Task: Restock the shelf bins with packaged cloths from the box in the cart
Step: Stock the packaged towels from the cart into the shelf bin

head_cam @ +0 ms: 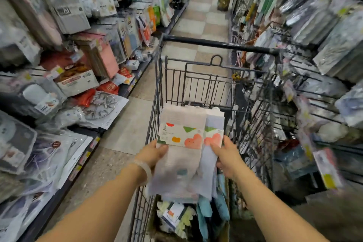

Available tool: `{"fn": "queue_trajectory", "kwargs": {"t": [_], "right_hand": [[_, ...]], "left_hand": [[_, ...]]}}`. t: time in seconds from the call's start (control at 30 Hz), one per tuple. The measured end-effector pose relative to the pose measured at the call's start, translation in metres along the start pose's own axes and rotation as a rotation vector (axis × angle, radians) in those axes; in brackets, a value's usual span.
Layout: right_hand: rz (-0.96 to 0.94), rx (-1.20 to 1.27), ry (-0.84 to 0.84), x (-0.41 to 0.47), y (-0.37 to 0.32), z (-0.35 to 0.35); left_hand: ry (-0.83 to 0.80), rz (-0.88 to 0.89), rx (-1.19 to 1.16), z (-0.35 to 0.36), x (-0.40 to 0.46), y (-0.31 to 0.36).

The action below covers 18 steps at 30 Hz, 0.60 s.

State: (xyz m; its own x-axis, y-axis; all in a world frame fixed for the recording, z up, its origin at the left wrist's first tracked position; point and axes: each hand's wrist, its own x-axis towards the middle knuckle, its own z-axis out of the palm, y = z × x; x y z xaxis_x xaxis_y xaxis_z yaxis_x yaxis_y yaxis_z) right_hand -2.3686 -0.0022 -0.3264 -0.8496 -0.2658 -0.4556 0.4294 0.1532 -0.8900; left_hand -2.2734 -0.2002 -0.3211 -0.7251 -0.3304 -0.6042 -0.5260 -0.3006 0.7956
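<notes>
Above the wire cart (157,104) I hold a small stack of packaged cloths (182,124), pale pink and lilac with white labels bearing red, green and orange blobs. My left hand (155,153) grips the stack's left edge, thumb on the label. My right hand (227,155) grips its right edge on the lilac pack. Below my hands, the cardboard box (155,228) in the cart holds more packs (176,216), white, yellow and teal. The stack hides the middle of the cart.
Shelves of bagged goods (74,84) line the left side of the aisle. Wire racks with hanging packs (314,65) crowd the right, close to the cart. The cart handle (220,44) crosses ahead. The tiled aisle floor (196,25) runs on, with a greenish bundle (224,1) far off.
</notes>
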Motion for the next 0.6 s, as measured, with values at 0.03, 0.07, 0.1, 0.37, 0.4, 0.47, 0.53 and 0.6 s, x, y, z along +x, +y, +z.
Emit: {"fn": "queue_trajectory", "kwargs": {"t": [0.03,0.07,0.1,0.37,0.4,0.47,0.53,0.6], "right_hand": [[-0.058,0.002,-0.002,-0.020,-0.003,-0.003],[-0.113,-0.005,0.007,-0.041,-0.004,-0.005],[-0.163,-0.020,0.026,-0.063,-0.003,-0.008],[-0.417,-0.022,0.131,-0.243,0.012,-0.020],[-0.446,-0.025,0.153,-0.264,0.012,-0.023],[-0.507,-0.025,0.212,-0.301,0.013,-0.030],[-0.559,-0.018,0.270,-0.335,0.013,-0.041],[-0.591,-0.008,0.311,-0.369,0.010,-0.057]], "left_hand": [[-0.017,0.036,-0.031,0.001,-0.017,0.001],[-0.050,0.071,-0.050,0.002,-0.035,0.000],[-0.074,0.107,-0.047,0.001,-0.053,-0.002],[-0.205,0.240,-0.061,-0.011,-0.206,-0.040],[-0.236,0.241,-0.069,-0.011,-0.224,-0.043],[-0.289,0.256,-0.101,-0.008,-0.257,-0.045],[-0.359,0.277,-0.105,-0.001,-0.287,-0.041],[-0.437,0.295,-0.100,0.012,-0.314,-0.037]]}}
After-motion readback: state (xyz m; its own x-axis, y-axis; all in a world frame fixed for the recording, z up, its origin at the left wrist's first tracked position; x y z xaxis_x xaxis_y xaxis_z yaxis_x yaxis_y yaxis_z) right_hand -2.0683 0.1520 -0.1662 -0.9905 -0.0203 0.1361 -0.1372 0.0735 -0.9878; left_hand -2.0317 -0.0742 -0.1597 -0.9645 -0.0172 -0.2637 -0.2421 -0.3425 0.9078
